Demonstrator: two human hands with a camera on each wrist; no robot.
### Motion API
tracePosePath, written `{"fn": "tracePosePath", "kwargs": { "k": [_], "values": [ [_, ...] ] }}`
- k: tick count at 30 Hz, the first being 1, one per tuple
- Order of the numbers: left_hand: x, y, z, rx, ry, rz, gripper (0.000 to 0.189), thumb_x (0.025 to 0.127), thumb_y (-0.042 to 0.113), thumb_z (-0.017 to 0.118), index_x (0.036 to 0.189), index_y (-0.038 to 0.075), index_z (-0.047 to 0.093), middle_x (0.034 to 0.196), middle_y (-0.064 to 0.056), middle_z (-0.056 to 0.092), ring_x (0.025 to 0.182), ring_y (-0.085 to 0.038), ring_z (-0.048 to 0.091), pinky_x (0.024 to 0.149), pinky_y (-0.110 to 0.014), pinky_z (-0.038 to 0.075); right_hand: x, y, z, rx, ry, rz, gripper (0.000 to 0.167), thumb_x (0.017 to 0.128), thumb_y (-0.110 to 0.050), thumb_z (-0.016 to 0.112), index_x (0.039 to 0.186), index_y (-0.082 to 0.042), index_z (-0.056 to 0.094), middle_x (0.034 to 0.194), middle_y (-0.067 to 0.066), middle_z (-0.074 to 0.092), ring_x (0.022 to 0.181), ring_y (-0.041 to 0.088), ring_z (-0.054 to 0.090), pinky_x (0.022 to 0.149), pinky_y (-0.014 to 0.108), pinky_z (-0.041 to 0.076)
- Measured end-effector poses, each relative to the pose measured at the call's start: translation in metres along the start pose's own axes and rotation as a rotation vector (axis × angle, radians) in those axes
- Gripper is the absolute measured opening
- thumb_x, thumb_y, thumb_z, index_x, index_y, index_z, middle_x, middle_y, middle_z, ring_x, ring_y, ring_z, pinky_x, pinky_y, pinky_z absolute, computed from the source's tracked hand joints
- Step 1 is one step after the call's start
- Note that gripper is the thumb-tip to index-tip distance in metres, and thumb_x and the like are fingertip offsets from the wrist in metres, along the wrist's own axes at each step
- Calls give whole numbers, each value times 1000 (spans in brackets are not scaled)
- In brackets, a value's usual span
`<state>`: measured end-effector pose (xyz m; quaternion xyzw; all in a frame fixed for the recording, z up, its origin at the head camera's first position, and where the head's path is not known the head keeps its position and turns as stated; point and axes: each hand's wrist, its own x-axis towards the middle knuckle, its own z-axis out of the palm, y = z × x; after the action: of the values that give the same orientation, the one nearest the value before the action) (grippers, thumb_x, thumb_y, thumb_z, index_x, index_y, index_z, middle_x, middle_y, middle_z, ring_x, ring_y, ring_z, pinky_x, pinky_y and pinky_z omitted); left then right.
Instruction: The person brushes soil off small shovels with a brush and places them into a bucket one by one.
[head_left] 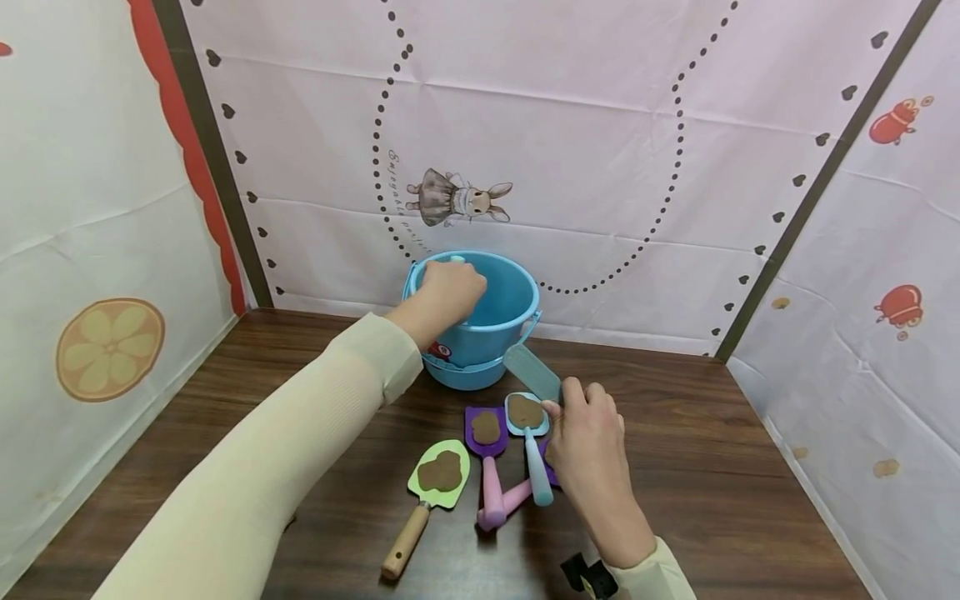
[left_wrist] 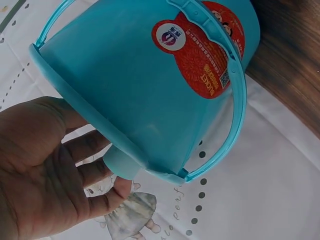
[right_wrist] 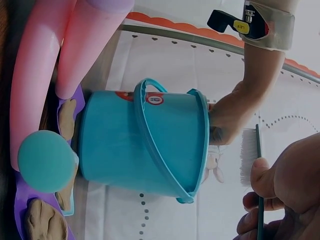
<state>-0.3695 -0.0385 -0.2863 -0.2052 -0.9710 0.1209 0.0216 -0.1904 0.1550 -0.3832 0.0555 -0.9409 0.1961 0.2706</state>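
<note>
My left hand (head_left: 452, 292) is over the rim of a blue bucket (head_left: 487, 342). Its fingers hold a pale teal cylindrical handle (left_wrist: 121, 162), whose other end is hidden by the bucket wall. In front of the bucket, my right hand (head_left: 592, 437) pinches a flat grey-green brush (head_left: 532, 372); its white bristles show in the right wrist view. Below lie a light blue shovel (head_left: 538, 467), a green shovel with a wooden handle (head_left: 408, 542) and a purple shovel with a pink handle (head_left: 492, 492). Another purple shovel (head_left: 551, 477) is partly covered by my right hand. Brown clay-like lumps sit on the blades.
The dark wooden table (head_left: 712, 483) meets a fabric-covered back wall (head_left: 600, 167) just behind the bucket. Similar printed cloth stands on the left and right sides. The bucket's handle (left_wrist: 240, 110) hangs down along its front.
</note>
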Motion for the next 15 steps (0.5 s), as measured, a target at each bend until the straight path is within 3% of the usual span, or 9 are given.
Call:
{"fn": "tracePosePath", "kwargs": {
  "k": [3, 7, 11, 15],
  "values": [
    [-3, -1, -2, -12, 9, 1, 40, 98, 19, 65, 138, 13, 61, 131, -14, 64, 112, -37, 64, 94, -65, 49, 0, -1, 0, 1, -5, 2, 25, 99, -31, 63, 99, -7, 55, 79, 8, 43, 73, 27, 46, 62, 37, 34],
    [-15, -4, -4, -63, 91, 17, 30, 99, 19, 63, 128, 13, 66, 122, -12, 68, 112, -35, 63, 96, -66, 46, 0, -2, 0, 4, -17, 2, 25, 100, -31, 62, 100, -7, 55, 80, 8, 44, 73, 26, 45, 62, 37, 34],
    [-42, -5, -3, -152, 252, 28, 24, 100, 24, 61, 122, 17, 68, 116, -9, 68, 112, -31, 61, 94, -61, 48, -1, -2, 0, 3, -12, -7, 26, 99, -31, 63, 100, -6, 55, 79, 8, 44, 72, 26, 46, 62, 37, 35],
    [-83, -4, 10, -238, 455, 38, 28, 100, 28, 64, 125, 17, 67, 118, -8, 66, 114, -30, 59, 85, -54, 52, -1, -3, 0, 8, -11, -9, 26, 99, -30, 64, 100, -6, 55, 79, 8, 44, 72, 26, 46, 62, 37, 35]
  ]
}}
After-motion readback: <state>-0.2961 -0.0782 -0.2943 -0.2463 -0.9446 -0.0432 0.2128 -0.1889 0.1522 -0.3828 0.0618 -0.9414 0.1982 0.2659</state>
